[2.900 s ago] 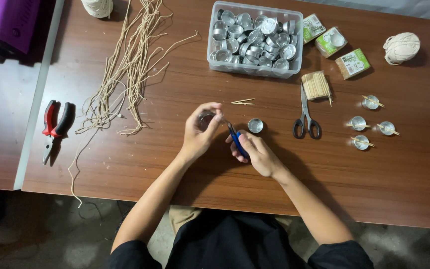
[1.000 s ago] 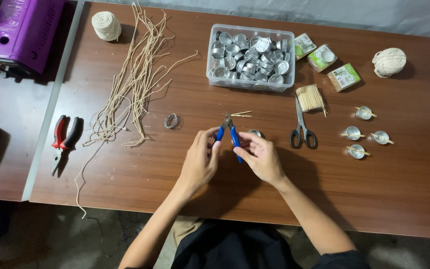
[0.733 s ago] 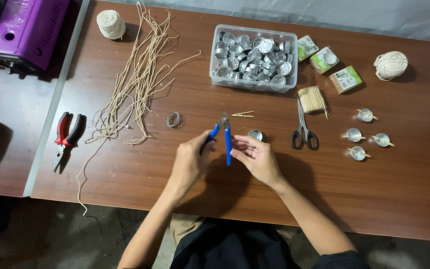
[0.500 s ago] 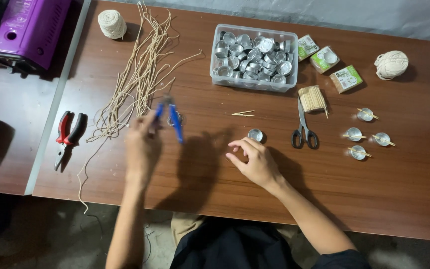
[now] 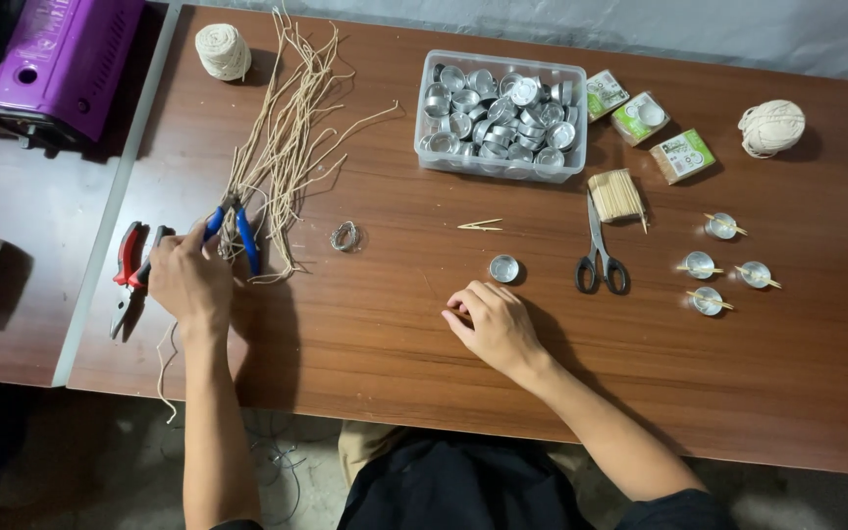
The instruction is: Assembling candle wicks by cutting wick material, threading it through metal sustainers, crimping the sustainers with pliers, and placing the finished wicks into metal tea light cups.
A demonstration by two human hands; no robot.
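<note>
Swung my left hand (image 5: 186,280) far left to the strings (image 5: 282,162) | fingers clamped on blue pliers (image 5: 233,231), stiff, grip handles | right hand (image 5: 495,322) curled, empty.

Three small packages at the table's far edge, right of the clear plastic tub (image 5: 501,116): two green-and-white square packs (image 5: 604,94) (image 5: 642,117), one tan, green-labelled box (image 5: 683,155). No signs or screens.
</note>
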